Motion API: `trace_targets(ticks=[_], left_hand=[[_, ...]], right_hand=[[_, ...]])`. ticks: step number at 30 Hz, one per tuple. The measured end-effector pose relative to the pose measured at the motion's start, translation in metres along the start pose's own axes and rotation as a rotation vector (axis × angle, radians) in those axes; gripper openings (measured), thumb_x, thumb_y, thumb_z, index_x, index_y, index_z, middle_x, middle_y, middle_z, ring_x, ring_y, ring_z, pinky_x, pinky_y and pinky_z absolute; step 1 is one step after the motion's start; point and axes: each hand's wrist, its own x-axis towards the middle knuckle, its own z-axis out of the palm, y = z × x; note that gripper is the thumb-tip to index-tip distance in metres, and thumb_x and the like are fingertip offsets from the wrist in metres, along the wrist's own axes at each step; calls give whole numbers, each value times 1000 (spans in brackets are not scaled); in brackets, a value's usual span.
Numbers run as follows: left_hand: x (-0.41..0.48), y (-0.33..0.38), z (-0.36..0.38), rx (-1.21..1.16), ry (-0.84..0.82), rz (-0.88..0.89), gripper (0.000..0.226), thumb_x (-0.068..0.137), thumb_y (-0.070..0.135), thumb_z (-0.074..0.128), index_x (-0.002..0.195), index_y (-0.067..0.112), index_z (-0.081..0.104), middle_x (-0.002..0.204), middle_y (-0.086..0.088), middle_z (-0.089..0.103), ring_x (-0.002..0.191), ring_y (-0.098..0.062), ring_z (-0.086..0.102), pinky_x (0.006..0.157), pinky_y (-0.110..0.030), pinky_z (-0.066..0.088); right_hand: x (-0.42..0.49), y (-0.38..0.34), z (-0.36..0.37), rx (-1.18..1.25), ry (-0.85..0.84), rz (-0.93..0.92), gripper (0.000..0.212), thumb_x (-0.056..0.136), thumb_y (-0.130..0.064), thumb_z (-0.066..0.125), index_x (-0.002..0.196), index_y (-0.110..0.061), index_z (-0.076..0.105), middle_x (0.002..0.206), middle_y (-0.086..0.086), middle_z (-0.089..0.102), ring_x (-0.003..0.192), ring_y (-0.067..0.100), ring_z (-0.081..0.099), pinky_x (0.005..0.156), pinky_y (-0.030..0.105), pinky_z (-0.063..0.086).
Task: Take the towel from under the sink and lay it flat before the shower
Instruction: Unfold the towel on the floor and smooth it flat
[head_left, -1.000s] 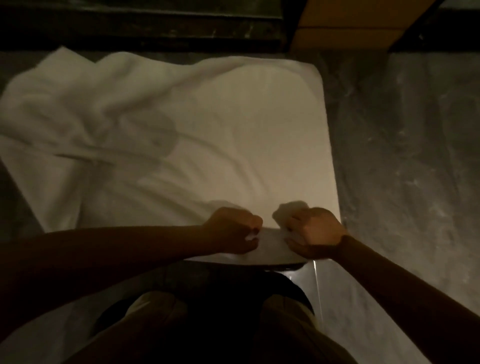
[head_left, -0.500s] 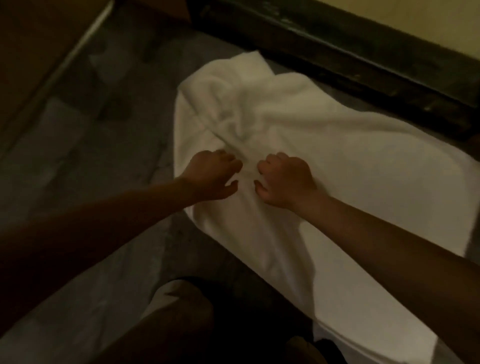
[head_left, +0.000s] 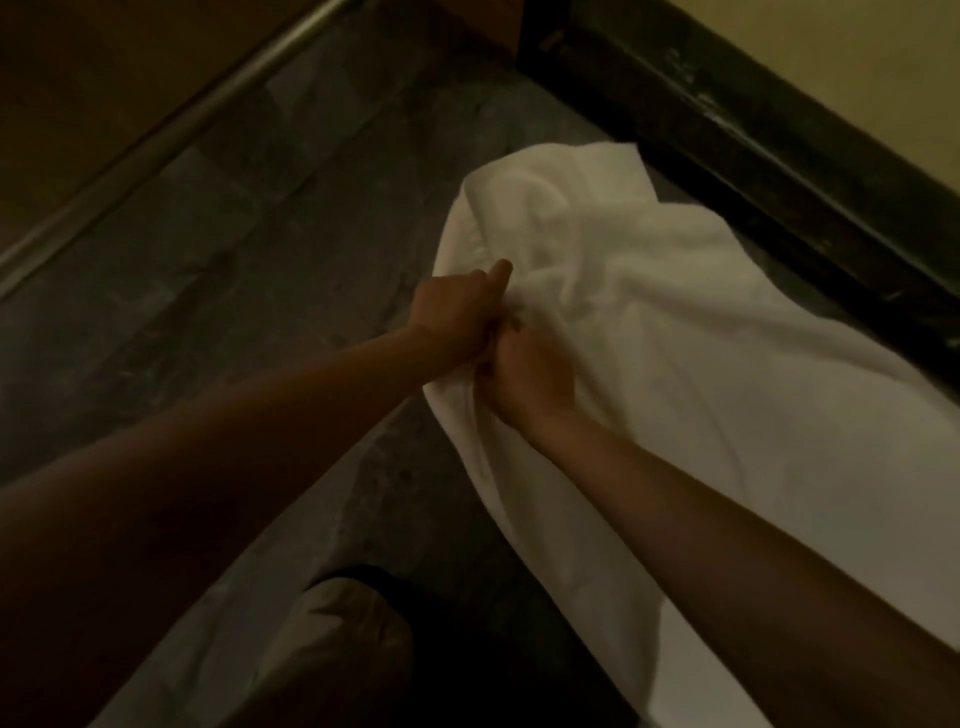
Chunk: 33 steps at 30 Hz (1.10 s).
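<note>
A large white towel (head_left: 701, 395) lies on the dark marble floor, running from the upper middle to the lower right beside a dark raised threshold (head_left: 753, 135). Its far end is rumpled into folds. My left hand (head_left: 457, 317) and my right hand (head_left: 524, 374) are side by side at the towel's left edge, both closed on bunched cloth there. My forearms reach in from the lower left and lower right.
Grey marble floor (head_left: 234, 270) spreads to the left. A metal strip (head_left: 156, 140) and a wooden panel run along the upper left. A pale wall (head_left: 857, 57) rises behind the threshold. My knee (head_left: 343, 639) shows at the bottom.
Both hands have moved from the towel's near edge to its rumpled left part and closed on the cloth. My view has swung left and closer.
</note>
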Motion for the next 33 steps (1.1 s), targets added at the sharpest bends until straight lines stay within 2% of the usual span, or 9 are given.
trace_targets(ticks=[5,9,12,16,20,23,27,30,33], left_hand=[[-5,-38,-17,-114,4,-236,70,82,28,58,143,25,25,120,-10,60,103,-32,60,72,-33,42],[-28,-107,-16,-121,58,-553,47,85,26,53,130,16,41,117,-17,62,107,-37,59,82,-42,46],[-49,-147,-10,-114,73,-695,36,87,34,49,117,13,52,114,-18,62,105,-37,60,85,-44,46],[-62,-156,-2,-267,-28,-686,41,89,52,46,98,15,63,94,-9,62,91,-29,60,73,-33,43],[-50,-142,-4,-534,-44,-705,62,82,71,44,94,13,66,92,-9,64,85,-27,61,78,-37,51],[-40,-137,-10,-647,-105,-660,30,84,43,64,94,15,65,95,-9,67,85,-23,65,81,-39,55],[-38,-142,-15,-644,-139,-642,14,82,12,67,95,9,65,89,-11,67,73,-19,66,74,-36,58],[-41,-144,-14,-664,-62,-664,15,83,22,68,91,9,66,81,-10,65,62,-13,60,61,-27,53],[-36,-137,-13,-722,-12,-727,37,84,50,62,82,13,63,76,-6,64,64,-16,61,54,-27,50]], right_hand=[[-8,-13,10,92,66,20,41,90,-16,44,131,-16,48,123,8,58,108,28,57,83,40,50],[-5,-29,25,163,-86,-125,34,93,-15,42,124,-18,56,124,5,58,111,24,55,84,34,45],[-8,-51,36,127,-204,-227,31,93,-32,47,120,-19,56,120,5,57,108,26,56,81,34,44],[-19,-73,50,-4,-239,-282,45,87,-52,52,111,-14,53,113,11,55,100,33,58,73,38,45],[-28,-85,57,-38,-208,-353,38,88,-36,55,116,-10,50,110,14,59,96,37,61,65,36,42],[-28,-92,61,-9,-239,-281,29,91,-16,49,117,-4,50,105,19,63,92,41,62,65,36,42],[-32,-104,65,67,-97,-203,29,65,-11,74,90,-4,62,71,15,63,54,35,63,42,26,41],[-27,-102,68,63,-103,-110,40,87,-22,55,122,-5,49,106,17,58,89,37,60,59,34,37],[-18,-88,72,1,-23,-176,32,96,-27,45,121,-6,49,110,15,58,93,35,60,59,33,30]])
